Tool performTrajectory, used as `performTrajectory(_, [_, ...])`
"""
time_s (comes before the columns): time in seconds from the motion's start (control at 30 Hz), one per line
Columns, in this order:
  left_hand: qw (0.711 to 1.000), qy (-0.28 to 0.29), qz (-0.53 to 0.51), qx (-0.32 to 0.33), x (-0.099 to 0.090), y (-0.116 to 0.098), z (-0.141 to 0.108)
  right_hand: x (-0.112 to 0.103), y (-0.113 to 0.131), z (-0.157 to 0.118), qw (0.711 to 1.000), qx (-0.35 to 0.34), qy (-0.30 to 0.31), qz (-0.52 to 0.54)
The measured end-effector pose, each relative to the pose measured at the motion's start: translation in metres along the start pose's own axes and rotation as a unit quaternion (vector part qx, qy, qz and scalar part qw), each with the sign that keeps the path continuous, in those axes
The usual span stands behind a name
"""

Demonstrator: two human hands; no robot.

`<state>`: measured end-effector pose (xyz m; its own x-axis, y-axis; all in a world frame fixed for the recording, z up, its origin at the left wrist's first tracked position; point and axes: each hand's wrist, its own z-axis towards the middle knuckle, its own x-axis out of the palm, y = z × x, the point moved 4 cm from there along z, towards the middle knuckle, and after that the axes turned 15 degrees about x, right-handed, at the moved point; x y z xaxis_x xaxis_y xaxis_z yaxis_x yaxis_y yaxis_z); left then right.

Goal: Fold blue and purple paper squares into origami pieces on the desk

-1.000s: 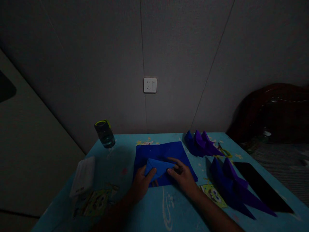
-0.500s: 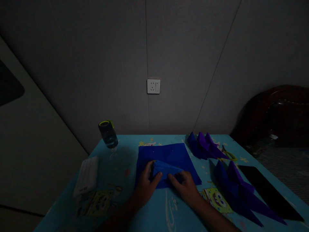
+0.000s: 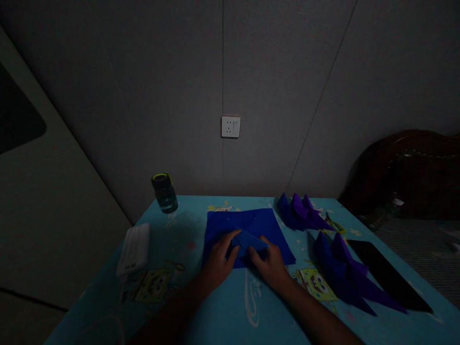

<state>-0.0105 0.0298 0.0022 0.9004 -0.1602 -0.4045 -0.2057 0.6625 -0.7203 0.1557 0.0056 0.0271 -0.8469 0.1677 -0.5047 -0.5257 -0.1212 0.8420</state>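
Observation:
A small folded blue paper [image 3: 246, 240] is held between both hands, over larger blue sheets [image 3: 230, 221] lying on the table. My left hand [image 3: 221, 258] pinches its left end, thumb in front and fingers behind. At its right end, my right hand [image 3: 269, 262] grips the paper with the thumb near its lower edge. Folded blue and purple paper boats stand on the right: one group [image 3: 300, 213] farther back, another [image 3: 347, 273] nearer.
On the blue patterned tablecloth [image 3: 230, 311] are a bottle [image 3: 166, 195] at the back left, a white power bank with a cable [image 3: 134, 249] at the left, green-handled scissors [image 3: 337, 225] at the back right and a black flat object [image 3: 388, 275] at the right.
The folded paper has tilted and its left end has been turned in my fingers. My left fingers now reach over its top left edge. The whole view has shifted slightly.

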Motion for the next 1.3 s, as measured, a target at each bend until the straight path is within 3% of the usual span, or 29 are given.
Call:
performTrajectory(0.2, [0.997, 0.071, 0.018, 0.000, 0.002, -0.001, -0.004, 0.002, -0.004, -0.003, 0.997, -0.053, -0.041, -0.033])
performTrajectory(0.6, [0.990, -0.012, -0.127, -0.062, 0.008, 0.000, -0.006, 0.001, -0.005, -0.006, 0.996, -0.091, -0.008, -0.011])
performTrajectory(0.97, [0.982, 0.013, -0.177, -0.062, 0.006, -0.019, -0.002, -0.009, 0.003, -0.008, 0.995, -0.096, 0.010, 0.018])
performTrajectory(1.3, [0.949, -0.020, -0.301, -0.096, 0.004, -0.025, -0.003, -0.009, -0.014, -0.003, 0.998, -0.068, 0.012, -0.005])
